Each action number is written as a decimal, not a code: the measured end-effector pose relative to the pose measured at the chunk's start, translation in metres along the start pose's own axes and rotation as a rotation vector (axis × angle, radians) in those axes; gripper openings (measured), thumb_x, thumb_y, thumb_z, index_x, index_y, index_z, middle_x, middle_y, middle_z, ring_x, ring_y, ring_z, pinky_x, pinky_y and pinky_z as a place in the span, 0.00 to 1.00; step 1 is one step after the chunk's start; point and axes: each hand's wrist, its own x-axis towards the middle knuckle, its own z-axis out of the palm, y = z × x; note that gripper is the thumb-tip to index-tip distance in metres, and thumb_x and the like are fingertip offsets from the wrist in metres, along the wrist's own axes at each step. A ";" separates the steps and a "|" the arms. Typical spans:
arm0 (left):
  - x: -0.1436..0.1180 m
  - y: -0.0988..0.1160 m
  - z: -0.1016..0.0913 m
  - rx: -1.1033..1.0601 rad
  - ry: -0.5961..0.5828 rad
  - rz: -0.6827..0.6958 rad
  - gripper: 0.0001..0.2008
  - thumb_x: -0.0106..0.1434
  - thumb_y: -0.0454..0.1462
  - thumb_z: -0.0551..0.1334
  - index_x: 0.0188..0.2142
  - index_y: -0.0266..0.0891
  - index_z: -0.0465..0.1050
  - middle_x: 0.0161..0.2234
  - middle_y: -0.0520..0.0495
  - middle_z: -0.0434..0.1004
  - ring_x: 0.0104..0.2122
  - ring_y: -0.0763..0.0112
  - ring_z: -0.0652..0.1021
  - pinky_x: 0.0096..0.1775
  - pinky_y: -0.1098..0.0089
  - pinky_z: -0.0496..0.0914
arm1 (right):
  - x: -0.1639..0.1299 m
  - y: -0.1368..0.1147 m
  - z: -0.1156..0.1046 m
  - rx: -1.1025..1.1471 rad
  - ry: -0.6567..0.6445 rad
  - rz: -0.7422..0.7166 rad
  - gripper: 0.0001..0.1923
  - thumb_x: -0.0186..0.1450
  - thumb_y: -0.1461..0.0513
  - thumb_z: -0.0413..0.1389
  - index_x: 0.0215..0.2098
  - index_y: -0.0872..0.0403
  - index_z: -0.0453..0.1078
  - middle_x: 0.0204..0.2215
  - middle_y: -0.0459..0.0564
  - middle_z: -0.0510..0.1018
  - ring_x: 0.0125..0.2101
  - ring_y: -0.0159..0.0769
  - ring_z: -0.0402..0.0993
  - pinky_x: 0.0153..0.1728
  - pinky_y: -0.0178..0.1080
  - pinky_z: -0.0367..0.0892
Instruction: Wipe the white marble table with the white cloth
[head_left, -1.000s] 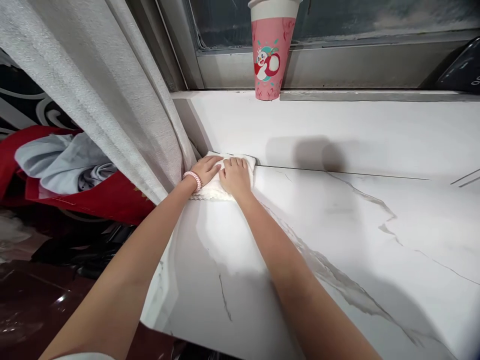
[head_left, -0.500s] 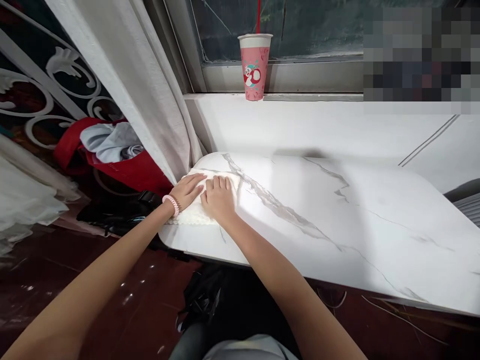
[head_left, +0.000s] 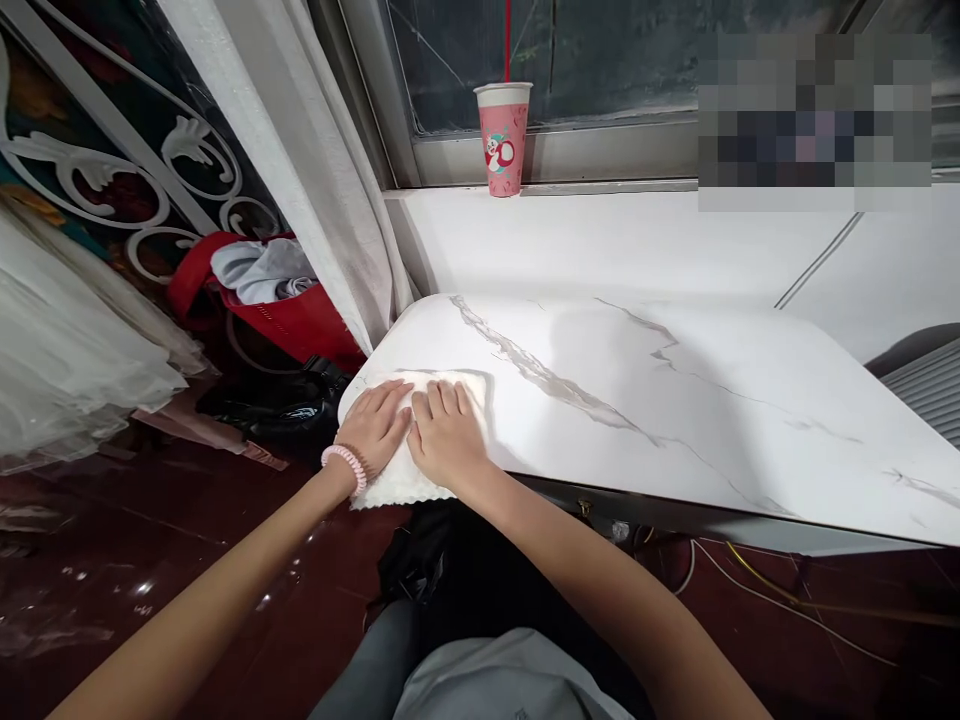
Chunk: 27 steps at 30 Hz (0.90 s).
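Hands lie side by side on a white cloth (head_left: pixel 450 385) at the near left corner of the marble table (head_left: pixel 675 400). The left hand (head_left: pixel 375 428) is on the left part of the cloth. The right hand (head_left: pixel 444 438) is just beside it, on the middle part. Their thumbs almost touch.

The cloth is right under both hands, not off to any side. Its long way runs left to right along the near edge of the table. Its near edge hangs a little way over the table edge, just past the wrists. A bit more cloth shows to the right of the right hand and on the far side of the fingers. Both hands are about as close to it as each other, since both sit on top.

Neither hand grips anything. Both are spread flat, palms down, with the fingers stretched out and pointing to the far side. They press on the cloth and do not pinch it or curl round it.

A pink band (head_left: pixel 346 464) is on the left wrist. A curtain (head_left: pixel 300 160) hangs just left of the table corner. Far away on the window ledge stands a pink cup (head_left: pixel 503 140), well apart from the hands. A red bag (head_left: pixel 300 325) sits on the floor to the left.
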 end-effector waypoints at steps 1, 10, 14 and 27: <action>0.000 0.001 0.000 0.000 -0.007 0.007 0.24 0.70 0.44 0.43 0.58 0.39 0.65 0.58 0.40 0.70 0.59 0.57 0.68 0.62 0.52 0.59 | -0.001 0.000 -0.001 0.001 -0.008 -0.002 0.24 0.72 0.60 0.45 0.62 0.67 0.62 0.62 0.68 0.65 0.63 0.52 0.58 0.66 0.55 0.45; 0.044 -0.032 0.008 -0.024 -0.108 0.033 0.27 0.68 0.46 0.43 0.58 0.35 0.65 0.58 0.37 0.70 0.59 0.56 0.68 0.62 0.54 0.59 | 0.041 0.018 0.009 -0.018 -0.071 0.030 0.23 0.71 0.59 0.48 0.60 0.64 0.64 0.61 0.64 0.66 0.62 0.51 0.58 0.65 0.55 0.47; 0.092 -0.051 0.021 -0.035 -0.133 0.027 0.25 0.67 0.44 0.45 0.58 0.39 0.65 0.58 0.41 0.70 0.60 0.57 0.67 0.62 0.54 0.59 | 0.077 0.040 0.022 0.005 -0.066 0.059 0.22 0.71 0.60 0.47 0.59 0.64 0.64 0.60 0.66 0.67 0.62 0.50 0.59 0.66 0.54 0.46; 0.250 -0.058 0.080 -0.043 -0.116 0.038 0.23 0.67 0.41 0.48 0.57 0.38 0.67 0.57 0.42 0.71 0.58 0.57 0.69 0.62 0.55 0.59 | 0.175 0.154 0.043 -0.003 -0.019 0.162 0.18 0.71 0.62 0.47 0.56 0.60 0.67 0.54 0.59 0.72 0.57 0.46 0.61 0.65 0.50 0.46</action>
